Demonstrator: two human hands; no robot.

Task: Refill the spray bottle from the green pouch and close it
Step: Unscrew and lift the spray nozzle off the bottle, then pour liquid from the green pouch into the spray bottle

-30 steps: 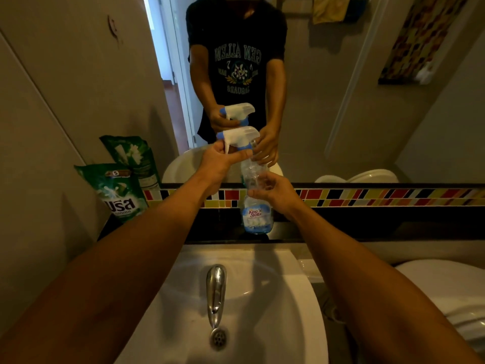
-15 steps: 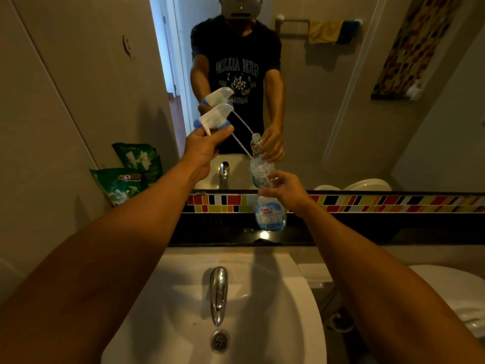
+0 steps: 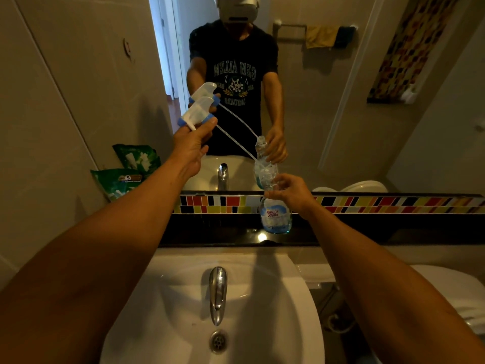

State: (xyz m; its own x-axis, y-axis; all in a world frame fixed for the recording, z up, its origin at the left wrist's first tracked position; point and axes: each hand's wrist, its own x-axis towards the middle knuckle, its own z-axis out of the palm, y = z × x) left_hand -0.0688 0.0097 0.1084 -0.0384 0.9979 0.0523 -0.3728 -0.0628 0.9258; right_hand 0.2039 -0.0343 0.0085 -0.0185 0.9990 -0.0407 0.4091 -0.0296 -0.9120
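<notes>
This is a home bathroom: a white sink [image 3: 275, 298] with a chrome tap [image 3: 217, 292] under a wall mirror [image 3: 328, 114], a toilet [image 3: 451, 292] just beside it on the right, a band of coloured tiles [image 3: 393, 203] along the ledge, and a towel [image 3: 321, 36] on a rail reflected behind.

pouch [image 3: 119, 183] btm hidden by L arm | toilet [image 3: 456, 292] cut off R edge | bottle [image 3: 275, 214] label txt blurry

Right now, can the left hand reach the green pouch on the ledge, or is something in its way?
Probably not yet. The path to the green pouch looks free, but the left hand is occupied holding the spray head, whose tube end is still at the bottle neck.
</notes>
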